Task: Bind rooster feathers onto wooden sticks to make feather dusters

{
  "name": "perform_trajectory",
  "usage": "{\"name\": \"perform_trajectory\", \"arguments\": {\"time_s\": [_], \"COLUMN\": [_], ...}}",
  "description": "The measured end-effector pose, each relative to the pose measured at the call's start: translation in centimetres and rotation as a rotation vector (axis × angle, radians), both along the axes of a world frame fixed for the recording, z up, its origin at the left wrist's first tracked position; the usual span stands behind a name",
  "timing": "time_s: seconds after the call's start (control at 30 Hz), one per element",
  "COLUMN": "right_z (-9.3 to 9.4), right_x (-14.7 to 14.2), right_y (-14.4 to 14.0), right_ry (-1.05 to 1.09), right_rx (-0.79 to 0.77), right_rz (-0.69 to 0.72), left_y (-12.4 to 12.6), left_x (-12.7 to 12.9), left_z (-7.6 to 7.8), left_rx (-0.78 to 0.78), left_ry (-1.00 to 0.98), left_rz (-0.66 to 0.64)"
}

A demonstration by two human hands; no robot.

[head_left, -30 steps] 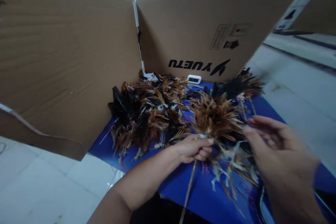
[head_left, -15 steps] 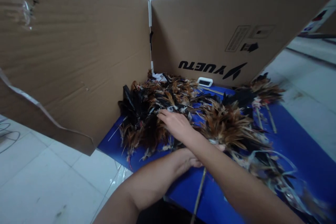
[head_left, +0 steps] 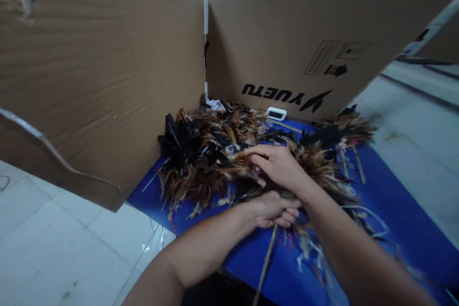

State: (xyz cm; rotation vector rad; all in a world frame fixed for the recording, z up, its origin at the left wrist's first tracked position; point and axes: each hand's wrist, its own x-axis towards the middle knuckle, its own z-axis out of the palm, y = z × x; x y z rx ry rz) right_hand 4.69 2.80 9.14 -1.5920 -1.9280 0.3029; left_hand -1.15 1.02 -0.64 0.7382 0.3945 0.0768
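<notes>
My left hand [head_left: 278, 209] is closed around a thin wooden stick [head_left: 266, 264] that slants down toward me. Brown and black feathers [head_left: 317, 165] fan out just beyond this fist, like the head of a feather duster; where they meet the stick is hidden by my hands. My right hand [head_left: 278, 163] is above and past the left, its fingers pinching a tuft of brown feathers [head_left: 241, 165] with pale quill ends pointing toward me. A large pile of loose feathers [head_left: 204, 172] lies on the blue tabletop [head_left: 390, 201] beside it.
Tall cardboard panels stand on the left [head_left: 107, 57] and at the back [head_left: 287, 33]. A small white device with a dark screen [head_left: 276, 114] rests against the back one. Another feather bundle with sticks [head_left: 355, 129] lies at the right edge. Pale strips [head_left: 311, 248] lie near my right forearm.
My right hand has drawn back from the pile to the right, bringing a tuft of feathers with it. My left hand keeps its grip on the stick, its fingers now in clearer sight.
</notes>
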Motion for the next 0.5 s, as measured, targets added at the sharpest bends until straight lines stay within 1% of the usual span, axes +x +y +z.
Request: {"name": "perform_trajectory", "arguments": {"time_s": [0.1,0.17,0.23,0.27,0.37,0.43,0.5], "right_z": [0.2,0.0,-0.2,-0.3,-0.1,0.1,0.1], "right_x": [1.0,1.5,1.8,1.9,1.8,1.2,0.3], "right_y": [-0.5,-0.5,-0.6,-0.8,-1.5,-1.9,-2.2], "right_ry": [-0.009,-0.091,-0.219,-0.274,-0.393,-0.490,-0.601], "right_rx": [0.046,0.039,0.020,0.023,0.059,-0.005,-0.166], "right_rz": [-0.006,0.002,-0.009,-0.037,-0.179,-0.207,-0.167], "left_y": [0.0,0.0,0.0,0.0,-0.1,-0.2,-0.2], "left_x": [-0.2,-0.3,-0.3,-0.2,-0.1,0.0,0.1], "left_z": [0.3,0.3,0.2,0.1,0.0,0.0,0.1], "left_rx": [-0.031,-0.033,-0.033,-0.034,-0.029,-0.015,0.015], "left_ry": [-0.037,-0.026,-0.011,-0.012,-0.039,-0.032,0.007], "left_rz": [-0.036,-0.036,-0.038,-0.038,-0.038,-0.038,-0.035]}}
